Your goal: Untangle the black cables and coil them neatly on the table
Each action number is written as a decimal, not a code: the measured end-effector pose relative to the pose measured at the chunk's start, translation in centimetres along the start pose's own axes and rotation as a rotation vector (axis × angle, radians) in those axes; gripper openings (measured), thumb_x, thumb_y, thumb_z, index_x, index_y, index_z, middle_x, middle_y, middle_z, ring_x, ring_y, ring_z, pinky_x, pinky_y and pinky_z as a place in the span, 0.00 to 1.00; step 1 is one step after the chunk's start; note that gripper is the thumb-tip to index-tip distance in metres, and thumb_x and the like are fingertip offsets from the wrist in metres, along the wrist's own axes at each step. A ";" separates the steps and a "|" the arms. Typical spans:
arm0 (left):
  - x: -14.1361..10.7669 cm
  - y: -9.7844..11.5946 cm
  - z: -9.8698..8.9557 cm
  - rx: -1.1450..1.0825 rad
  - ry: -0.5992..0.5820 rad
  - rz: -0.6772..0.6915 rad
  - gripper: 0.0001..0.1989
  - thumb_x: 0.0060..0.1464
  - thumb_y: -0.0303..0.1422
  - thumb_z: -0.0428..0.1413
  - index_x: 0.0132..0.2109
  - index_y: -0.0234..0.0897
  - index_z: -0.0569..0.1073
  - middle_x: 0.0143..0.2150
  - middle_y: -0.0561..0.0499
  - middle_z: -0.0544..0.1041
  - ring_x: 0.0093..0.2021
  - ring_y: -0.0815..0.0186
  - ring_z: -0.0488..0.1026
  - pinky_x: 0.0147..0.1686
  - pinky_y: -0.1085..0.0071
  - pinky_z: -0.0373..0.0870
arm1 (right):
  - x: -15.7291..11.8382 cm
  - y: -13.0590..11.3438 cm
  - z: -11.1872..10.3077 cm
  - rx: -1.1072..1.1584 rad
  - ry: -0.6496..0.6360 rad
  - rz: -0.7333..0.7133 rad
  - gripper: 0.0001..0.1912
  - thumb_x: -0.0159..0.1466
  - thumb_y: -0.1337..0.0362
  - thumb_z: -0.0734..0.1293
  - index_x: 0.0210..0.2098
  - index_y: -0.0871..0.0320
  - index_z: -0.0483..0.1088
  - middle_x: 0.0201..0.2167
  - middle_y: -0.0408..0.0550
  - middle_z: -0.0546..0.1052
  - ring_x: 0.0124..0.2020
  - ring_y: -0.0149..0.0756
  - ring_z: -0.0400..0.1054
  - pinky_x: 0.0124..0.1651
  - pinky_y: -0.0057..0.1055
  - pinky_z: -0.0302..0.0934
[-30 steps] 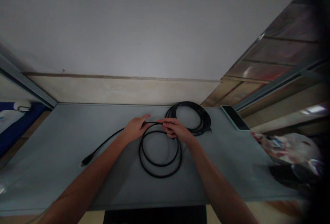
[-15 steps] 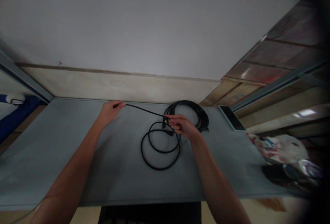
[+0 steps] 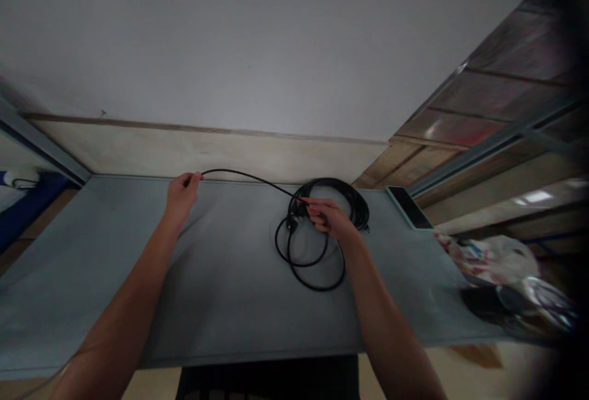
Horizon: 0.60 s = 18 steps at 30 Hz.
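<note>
A thin black cable [image 3: 248, 175] arcs between my two hands, raised above the grey table. My left hand [image 3: 183, 194] pinches its left part near the table's back edge. My right hand [image 3: 329, 216] pinches the cable farther right, in front of a thick black coil [image 3: 356, 200] lying at the back. Loose loops of cable [image 3: 317, 289] rest on the table below my right hand. Black connectors [image 3: 292, 223] show just left of its fingers; my right hand partly hides the coil.
The grey table [image 3: 230, 302] meets a pale wall board [image 3: 207, 148] at the back. A phone-like device [image 3: 410, 208] lies at the back right. Beyond it are a plastic bag [image 3: 499, 259] and a dark cup-like object [image 3: 488, 302] at the right edge.
My left hand has moved left and slightly up, and the cable between my hands now bows upward. The loose loops have shifted right and look smaller.
</note>
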<state>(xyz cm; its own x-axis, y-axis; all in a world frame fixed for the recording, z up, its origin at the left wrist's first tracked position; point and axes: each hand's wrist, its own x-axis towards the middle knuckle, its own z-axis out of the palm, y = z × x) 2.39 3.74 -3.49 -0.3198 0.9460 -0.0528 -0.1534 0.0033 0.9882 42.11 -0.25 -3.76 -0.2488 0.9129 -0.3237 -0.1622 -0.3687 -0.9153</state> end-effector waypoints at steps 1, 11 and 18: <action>-0.4 -0.4 0.8 0.005 0.017 0.007 0.09 0.56 0.37 0.61 0.31 0.35 0.76 0.17 0.59 0.58 0.16 0.75 0.51 0.16 0.75 0.46 | 0.1 0.1 0.1 0.009 0.022 -0.017 0.24 0.54 0.64 0.73 0.51 0.60 0.74 0.21 0.34 0.55 0.17 0.20 0.40 0.15 0.20 0.33; -2.8 -0.6 3.8 -0.003 -0.320 -0.032 0.09 0.53 0.28 0.60 0.42 0.37 0.78 0.29 0.50 0.74 0.27 0.68 0.70 0.26 0.76 0.65 | 0.4 -1.3 -1.0 0.174 0.263 -0.258 0.23 0.54 0.64 0.69 0.49 0.57 0.72 0.21 0.34 0.52 0.16 0.23 0.37 0.13 0.21 0.33; -2.0 0.4 -0.1 0.237 -0.649 -0.164 0.09 0.42 0.27 0.64 0.34 0.41 0.77 0.21 0.53 0.74 0.21 0.63 0.71 0.21 0.72 0.64 | 0.3 -1.7 -3.2 0.232 0.248 -0.294 0.19 0.54 0.63 0.69 0.46 0.56 0.72 0.21 0.34 0.49 0.17 0.23 0.33 0.12 0.22 0.33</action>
<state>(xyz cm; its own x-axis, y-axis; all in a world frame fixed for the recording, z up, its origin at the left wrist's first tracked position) 2.84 1.82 -3.04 0.3233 0.9291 -0.1797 0.0795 0.1626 0.9835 45.39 1.22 -3.03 0.0722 0.9887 -0.1310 -0.4083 -0.0906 -0.9083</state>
